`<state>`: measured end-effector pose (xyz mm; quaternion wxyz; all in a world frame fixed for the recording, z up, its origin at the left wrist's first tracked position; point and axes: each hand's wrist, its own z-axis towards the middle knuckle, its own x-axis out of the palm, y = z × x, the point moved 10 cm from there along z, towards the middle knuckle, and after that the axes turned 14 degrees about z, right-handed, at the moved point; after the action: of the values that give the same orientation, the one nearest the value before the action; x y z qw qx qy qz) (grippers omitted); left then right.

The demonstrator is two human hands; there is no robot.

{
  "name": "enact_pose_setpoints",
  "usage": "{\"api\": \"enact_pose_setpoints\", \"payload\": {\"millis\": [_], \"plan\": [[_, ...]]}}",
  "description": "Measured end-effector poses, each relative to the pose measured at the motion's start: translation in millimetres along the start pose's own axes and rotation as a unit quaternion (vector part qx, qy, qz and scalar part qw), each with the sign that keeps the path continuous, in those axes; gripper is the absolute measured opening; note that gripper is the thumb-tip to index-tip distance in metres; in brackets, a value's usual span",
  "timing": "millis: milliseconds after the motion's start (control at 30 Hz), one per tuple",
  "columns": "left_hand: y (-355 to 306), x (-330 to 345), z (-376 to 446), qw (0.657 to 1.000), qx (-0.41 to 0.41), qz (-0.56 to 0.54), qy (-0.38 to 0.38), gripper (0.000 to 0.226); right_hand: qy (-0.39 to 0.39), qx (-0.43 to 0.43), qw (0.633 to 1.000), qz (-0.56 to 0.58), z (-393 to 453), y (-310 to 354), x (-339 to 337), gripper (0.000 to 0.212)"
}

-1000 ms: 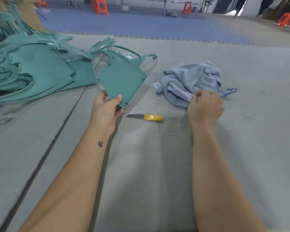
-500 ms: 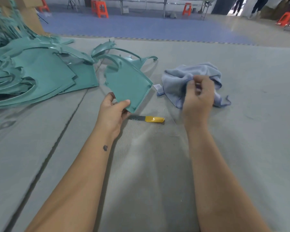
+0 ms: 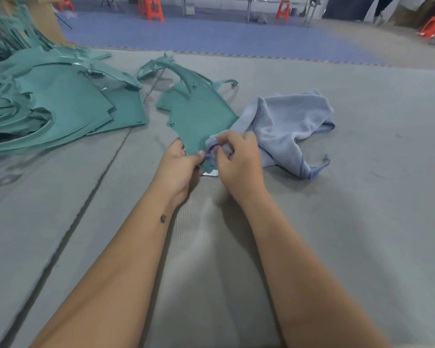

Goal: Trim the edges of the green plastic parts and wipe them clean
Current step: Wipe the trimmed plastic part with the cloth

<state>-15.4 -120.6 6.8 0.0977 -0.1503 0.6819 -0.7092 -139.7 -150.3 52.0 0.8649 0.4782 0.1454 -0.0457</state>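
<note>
The left hand (image 3: 178,162) pinches the near corner of a green plastic part (image 3: 199,116), steadying it so the right hand (image 3: 236,159), gripping a bunched corner of the blue cloth (image 3: 286,121), can wipe that edge. The part lies mid-worktop (image 3: 362,222), the trailing cloth at its 3 o'clock, more green parts (image 3: 48,109) piled at 9 o'clock. No container is visible.

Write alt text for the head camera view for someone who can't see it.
A left hand holds a green plastic part by its near corner while the right hand pinches a blue cloth against it, beside a pile of green parts.
</note>
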Motion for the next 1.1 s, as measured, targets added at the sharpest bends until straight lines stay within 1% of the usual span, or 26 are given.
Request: {"api": "enact_pose_setpoints", "payload": {"millis": [67, 133, 167, 233, 267, 333, 367, 400, 467, 500, 567, 633, 700, 800, 833, 933, 1000, 1067, 1100], "plan": [[1.3, 1.7, -1.8, 1.000, -0.006, 0.020, 0.019, 0.034, -0.044, 0.035, 0.998, 0.035, 2.6, -10.4, -12.9, 0.012], [2.2, 6.6, -4.0, 0.999, -0.012, 0.030, 0.037, 0.034, -0.102, 0.052, 0.992, 0.057, 4.7, -15.7, -28.5, 0.009], [2.5, 8.6, -4.7, 0.999, -0.014, 0.030, 0.041, 0.034, -0.131, 0.056, 0.987, 0.072, 5.4, -16.7, -35.4, 0.007], [1.6, 8.5, -4.3, 0.999, -0.018, 0.019, 0.040, 0.033, -0.195, 0.066, 0.970, 0.127, 4.6, -20.2, -48.3, 0.013], [0.6, 5.9, -3.6, 0.999, -0.020, 0.010, 0.036, 0.032, -0.239, 0.084, 0.952, 0.174, 2.7, -26.5, -57.0, 0.018], [-2.4, -3.2, -1.9, 1.000, -0.021, 0.002, 0.019, 0.034, -0.323, 0.135, 0.893, 0.284, -3.3, -45.8, -73.3, 0.021], [-3.9, -8.9, -1.3, 1.000, -0.021, 0.003, 0.006, 0.035, -0.342, 0.150, 0.873, 0.315, -4.9, -53.3, -78.7, 0.022], [-4.8, -13.8, -0.8, 1.000, -0.023, -0.002, -0.008, 0.037, -0.342, 0.152, 0.871, 0.317, -3.9, -56.0, -82.5, 0.021], [-4.3, -17.2, -0.7, 0.998, -0.035, -0.039, -0.019, 0.038, -0.295, 0.137, 0.886, 0.331, 2.3, -54.3, -77.5, 0.021], [-3.4, -16.5, -0.7, 0.997, -0.043, -0.066, -0.018, 0.038, -0.250, 0.129, 0.890, 0.360, 5.5, -48.6, -66.3, 0.021], [-2.9, -15.2, -1.0, 0.992, -0.055, -0.111, -0.012, 0.039, -0.144, 0.130, 0.887, 0.418, 8.1, -34.2, -35.2, 0.017], [-4.9, -15.4, 0.3, 0.989, -0.049, -0.136, -0.001, 0.040, -0.075, 0.137, 0.877, 0.454, 5.2, -21.0, -11.1, 0.013], [-5.5, -13.4, 0.8, 0.992, -0.036, -0.124, 0.005, 0.039, -0.055, 0.137, 0.871, 0.468, 0.7, -15.4, 0.3, 0.016], [0.4, -7.0, 0.3, 0.999, -0.026, -0.046, -0.010, 0.038, -0.045, 0.134, 0.893, 0.427, -3.7, -12.1, 5.1, 0.023], [2.6, -5.4, 1.1, 1.000, -0.020, -0.012, -0.014, 0.041, -0.048, 0.136, 0.899, 0.413, -4.2, -13.5, 4.4, 0.025], [-3.6, -15.0, 3.6, 0.992, 0.011, 0.115, -0.058, 0.077, -0.054, 0.146, 0.896, 0.416, -3.2, -17.4, 1.0, 0.028], [-7.3, -18.6, 5.4, 0.990, 0.023, 0.118, -0.069, 0.088, -0.033, 0.127, 0.901, 0.413, -1.5, -11.9, 2.1, 0.029], [-3.1, -15.3, 5.5, 0.992, -0.001, 0.108, -0.057, 0.089, 0.007, 0.101, 0.916, 0.388, -2.0, -3.9, 8.9, 0.032], [-0.5, -11.4, 3.9, 0.994, -0.016, 0.097, -0.043, 0.086, 0.024, 0.092, 0.925, 0.367, -3.0, -1.0, 13.4, 0.034]]}}
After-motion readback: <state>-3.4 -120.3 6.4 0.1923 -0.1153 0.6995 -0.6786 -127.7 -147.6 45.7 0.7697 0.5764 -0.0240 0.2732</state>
